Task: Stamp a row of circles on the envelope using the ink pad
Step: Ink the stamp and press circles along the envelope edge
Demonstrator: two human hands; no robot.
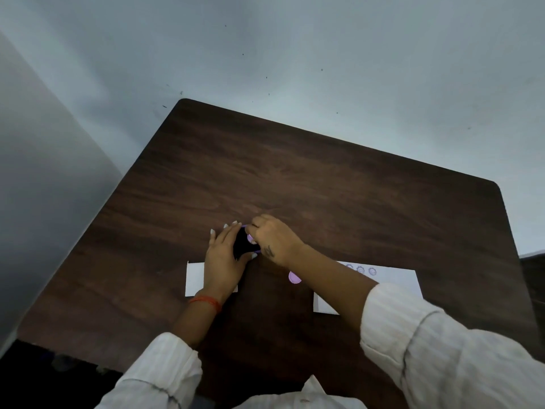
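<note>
The ink pad (242,243), black with a thin purple rim, lies mid-table, and my left hand (224,261) is shut around it from the left. Over its right edge my right hand (272,240) pinches a small lilac piece, seemingly the stamp (250,238), against the pad. The white envelope (395,280) lies to the right, partly under my right forearm. It carries three stamped circles (360,270) in a row along its far edge.
A second white sheet (194,278) lies under my left wrist. A round lilac object (295,277) rests on the dark wooden table (295,172) between the two sheets. The table's far corner meets grey walls; its right edge runs close to the envelope.
</note>
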